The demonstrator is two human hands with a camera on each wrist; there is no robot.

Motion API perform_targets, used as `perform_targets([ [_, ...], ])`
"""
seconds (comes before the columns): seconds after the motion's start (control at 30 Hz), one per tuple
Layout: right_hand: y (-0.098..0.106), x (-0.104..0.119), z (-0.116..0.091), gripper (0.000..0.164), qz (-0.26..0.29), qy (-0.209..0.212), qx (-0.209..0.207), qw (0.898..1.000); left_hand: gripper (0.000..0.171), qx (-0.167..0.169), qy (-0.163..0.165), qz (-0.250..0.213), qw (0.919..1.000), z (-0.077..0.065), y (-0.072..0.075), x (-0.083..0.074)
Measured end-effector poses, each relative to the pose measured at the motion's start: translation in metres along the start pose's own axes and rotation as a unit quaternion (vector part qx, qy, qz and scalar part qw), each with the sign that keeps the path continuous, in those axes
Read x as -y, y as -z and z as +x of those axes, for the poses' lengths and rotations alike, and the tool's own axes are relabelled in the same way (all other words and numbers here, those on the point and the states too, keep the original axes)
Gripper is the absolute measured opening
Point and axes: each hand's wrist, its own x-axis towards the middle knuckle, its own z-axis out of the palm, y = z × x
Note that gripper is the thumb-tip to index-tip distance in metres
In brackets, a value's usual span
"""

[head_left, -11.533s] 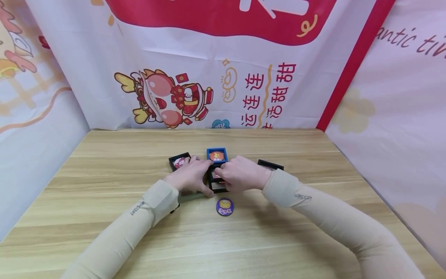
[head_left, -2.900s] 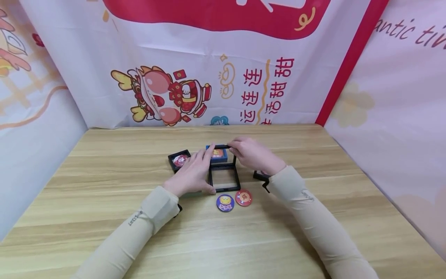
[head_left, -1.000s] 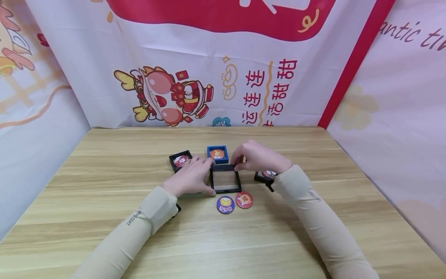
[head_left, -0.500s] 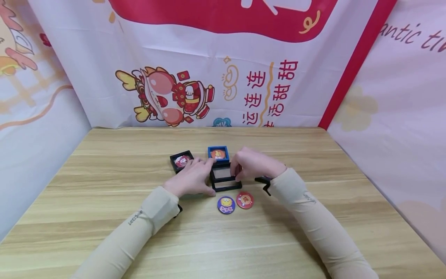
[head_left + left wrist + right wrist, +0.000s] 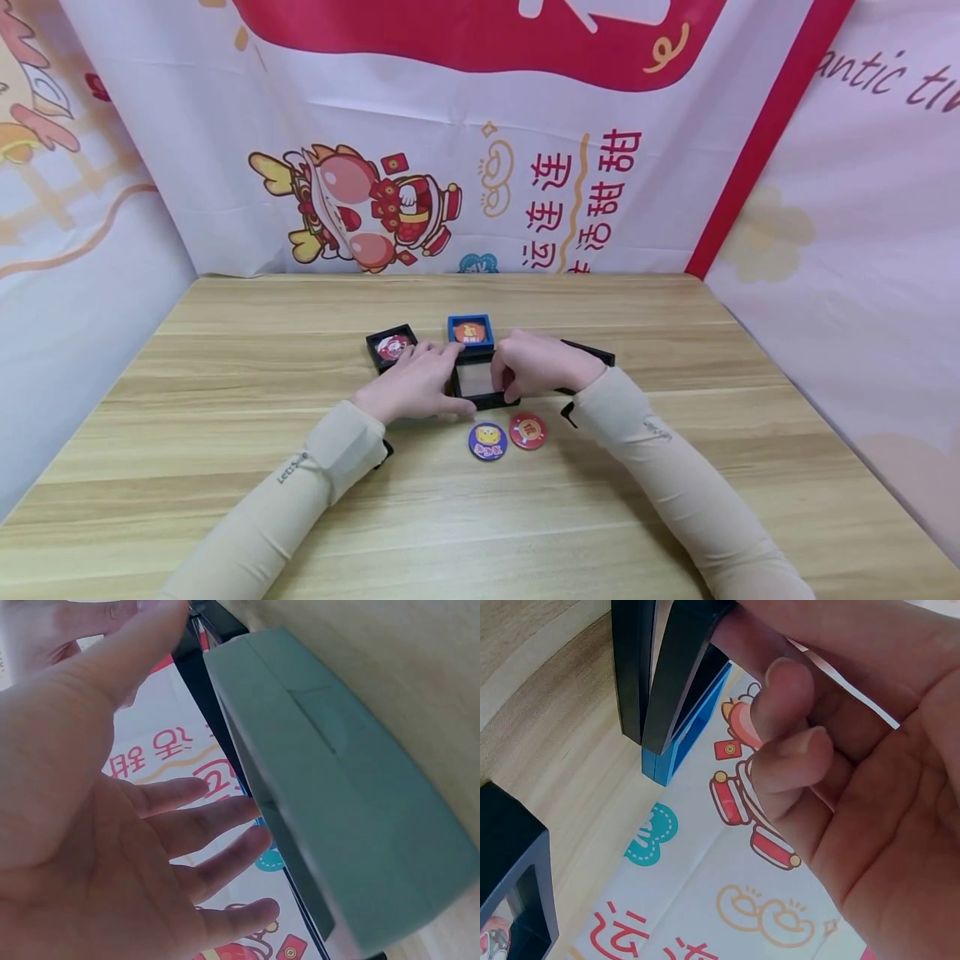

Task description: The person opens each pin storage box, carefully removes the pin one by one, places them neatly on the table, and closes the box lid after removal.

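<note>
The black square plastic frame with clear panes (image 5: 486, 401) lies just on the person's side of the blue square plastic frame (image 5: 491, 332); nearly square, it has its hinged edge toward this blue landmark and its slightly parted edge toward the person. The left hand (image 5: 412, 382), palm down, has fingers extended, thumb spread apart, fingertip and thumb at the left corners. The right hand (image 5: 534, 363) pinches the parted upper leaf between thumb and forefinger, other fingers curled.

The table (image 5: 375, 533) carries two badges (image 5: 487, 441), black frames (image 5: 487, 402), a blue frame (image 5: 482, 345), seemingly a green frame (image 5: 345, 787).
</note>
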Motion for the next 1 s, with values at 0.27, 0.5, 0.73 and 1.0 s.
perform_targets([
  [0.27,-0.0035,-0.0010,0.0020,0.012,0.001,0.008,0.000,1.000,0.101,0.000,-0.001,-0.005,1.0000,0.0003,0.0006,-0.0008],
  [0.5,-0.0050,0.0004,0.0014,0.012,0.005,0.003,-0.003,1.000,0.103,-0.004,0.006,0.000,1.0000,0.0017,-0.0003,-0.0020],
  [0.73,-0.0052,0.0013,0.0014,0.013,0.006,0.001,-0.005,1.000,0.089,-0.009,0.001,0.017,0.9998,0.0025,-0.0015,-0.0021],
  [1.0,-0.0047,0.0026,0.0015,0.013,0.003,0.002,-0.006,1.000,0.080,-0.014,0.000,0.026,0.9996,0.0031,-0.0022,-0.0016],
])
